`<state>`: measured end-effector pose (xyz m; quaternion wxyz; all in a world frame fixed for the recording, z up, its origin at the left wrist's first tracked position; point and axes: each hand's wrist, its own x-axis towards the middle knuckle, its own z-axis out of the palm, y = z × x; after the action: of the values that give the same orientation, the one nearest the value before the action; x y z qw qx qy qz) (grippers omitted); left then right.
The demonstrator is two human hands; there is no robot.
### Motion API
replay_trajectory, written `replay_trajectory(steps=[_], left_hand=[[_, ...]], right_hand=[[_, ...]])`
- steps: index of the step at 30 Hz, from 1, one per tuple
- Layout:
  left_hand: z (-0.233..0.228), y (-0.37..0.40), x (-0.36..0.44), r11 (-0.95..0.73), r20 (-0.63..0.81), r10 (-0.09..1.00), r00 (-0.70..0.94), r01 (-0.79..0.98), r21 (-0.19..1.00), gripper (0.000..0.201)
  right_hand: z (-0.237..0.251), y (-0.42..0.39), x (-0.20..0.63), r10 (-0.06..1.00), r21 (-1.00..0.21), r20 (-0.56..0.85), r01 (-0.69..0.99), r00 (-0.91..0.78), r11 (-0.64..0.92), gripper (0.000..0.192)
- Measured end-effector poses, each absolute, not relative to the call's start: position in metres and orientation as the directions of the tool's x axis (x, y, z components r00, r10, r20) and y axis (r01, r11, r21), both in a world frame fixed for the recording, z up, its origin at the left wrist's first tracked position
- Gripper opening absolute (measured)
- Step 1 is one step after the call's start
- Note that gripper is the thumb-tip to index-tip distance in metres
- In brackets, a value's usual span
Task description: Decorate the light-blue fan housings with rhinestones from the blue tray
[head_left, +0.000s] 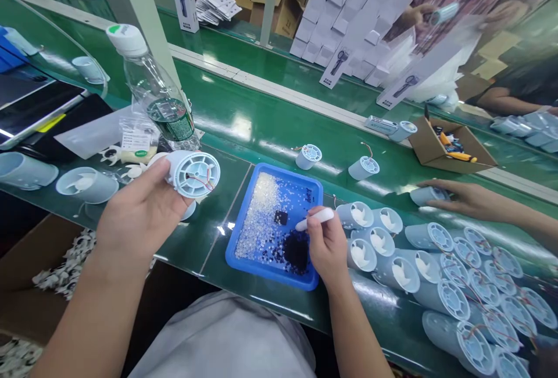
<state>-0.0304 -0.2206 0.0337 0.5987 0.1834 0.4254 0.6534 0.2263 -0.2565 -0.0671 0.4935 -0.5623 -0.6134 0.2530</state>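
our left hand (142, 203) is closed around a pale blue housing (194, 173), held up left of the blue tray (248, 261), its spoked end showing wires (199, 179). our right hand (328, 244) pinches a white stick (324, 215) over the tray, near the black pieces (296, 252). we see dark handwriting (308, 195) on the tray's right side, a green label (172, 119) on the bottle (146, 78) and a fan picture (340, 63) on the white box (330, 79); we cannot read their lettering.

Bright, w/ glare on grn surface (270, 113), rt edge blurry.
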Motion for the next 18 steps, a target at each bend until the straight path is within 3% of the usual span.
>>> replay_trajectory(steps=[18], left_hand=[[0.0247,-0.2226,-0.0258,0.108,-0.319,0.933,-0.169,-0.713,0.693,0.011]], right_hand=[[-0.0657,-0.2546,0.2256,0.934,-0.768,0.347,0.597,0.084,0.232,0.012]])
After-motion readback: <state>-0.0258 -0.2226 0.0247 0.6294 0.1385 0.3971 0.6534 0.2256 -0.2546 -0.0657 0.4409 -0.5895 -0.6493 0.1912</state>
